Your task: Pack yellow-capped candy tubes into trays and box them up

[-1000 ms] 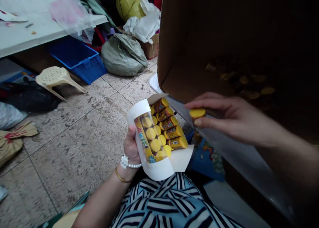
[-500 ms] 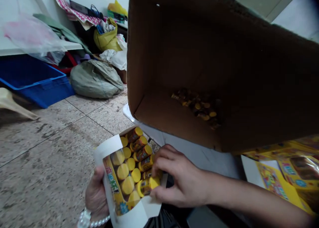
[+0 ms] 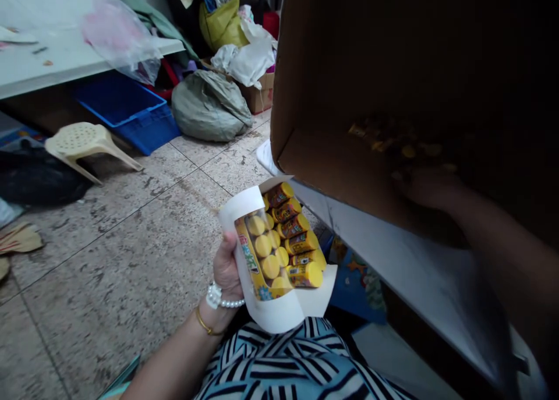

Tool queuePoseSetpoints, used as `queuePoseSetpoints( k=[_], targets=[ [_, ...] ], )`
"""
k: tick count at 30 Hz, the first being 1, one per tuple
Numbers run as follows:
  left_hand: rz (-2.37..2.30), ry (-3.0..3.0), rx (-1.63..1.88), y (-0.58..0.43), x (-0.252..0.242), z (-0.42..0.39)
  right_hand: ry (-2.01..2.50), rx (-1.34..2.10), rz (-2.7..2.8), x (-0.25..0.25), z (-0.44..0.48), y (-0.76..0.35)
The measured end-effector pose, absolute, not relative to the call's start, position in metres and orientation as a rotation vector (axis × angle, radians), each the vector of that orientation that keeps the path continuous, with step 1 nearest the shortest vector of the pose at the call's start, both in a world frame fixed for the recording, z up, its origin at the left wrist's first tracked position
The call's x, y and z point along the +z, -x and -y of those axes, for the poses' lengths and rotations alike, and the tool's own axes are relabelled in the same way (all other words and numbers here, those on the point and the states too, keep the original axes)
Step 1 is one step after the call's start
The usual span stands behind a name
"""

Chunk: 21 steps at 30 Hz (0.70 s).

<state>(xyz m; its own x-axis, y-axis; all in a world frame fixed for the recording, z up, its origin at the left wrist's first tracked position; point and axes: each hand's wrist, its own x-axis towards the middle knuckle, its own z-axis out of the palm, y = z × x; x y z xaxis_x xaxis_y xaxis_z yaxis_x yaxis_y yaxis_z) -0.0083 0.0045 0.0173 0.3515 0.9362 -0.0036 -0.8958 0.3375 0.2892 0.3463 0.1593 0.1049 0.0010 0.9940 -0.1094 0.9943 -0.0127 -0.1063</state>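
Observation:
My left hand (image 3: pixel 227 267) grips the side of an open white-and-yellow display box (image 3: pixel 271 315) with a clear window, tilted above my lap. Rows of small canisters with yellow lids (image 3: pixel 293 226) fill it, some upright behind the window and some lying along the open side. My right hand (image 3: pixel 421 184) reaches into a large brown cardboard carton (image 3: pixel 314 149) lying on its side, beside a heap of similar small canisters (image 3: pixel 388 135). Deep shadow hides its fingers, so what it touches or holds is unclear.
The carton rests on a white table (image 3: pixel 349 225). Leftward on the speckled floor are a cream plastic stool (image 3: pixel 82 138), a blue crate (image 3: pixel 135 112) and a grey-green sack (image 3: pixel 209 106). A white table (image 3: pixel 26 68) with a plastic bag (image 3: pixel 124 36) stands at the back left.
My right hand has left the canisters in the display box and moved into the carton. My left hand still holds the box. The view has shifted, showing more floor and my lap.

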Motion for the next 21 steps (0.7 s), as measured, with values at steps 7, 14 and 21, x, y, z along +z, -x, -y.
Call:
queuePoseSetpoints(
  k=[7, 14, 21],
  targets=[
    [-0.176, -0.246, 1.156, -0.003, 0.005, -0.002, -1.326, -0.854, -3.016, 0.139, -0.072, -0.242],
    [0.038, -0.255, 1.057, -0.01, 0.012, -0.001, -1.095, -0.972, -3.012, 0.139, -0.07, -0.209],
    [0.07, -0.257, 1.061, 0.004, 0.024, 0.005, -2.502, -0.028, -2.037, 0.142, -0.187, -0.32]
  ],
)
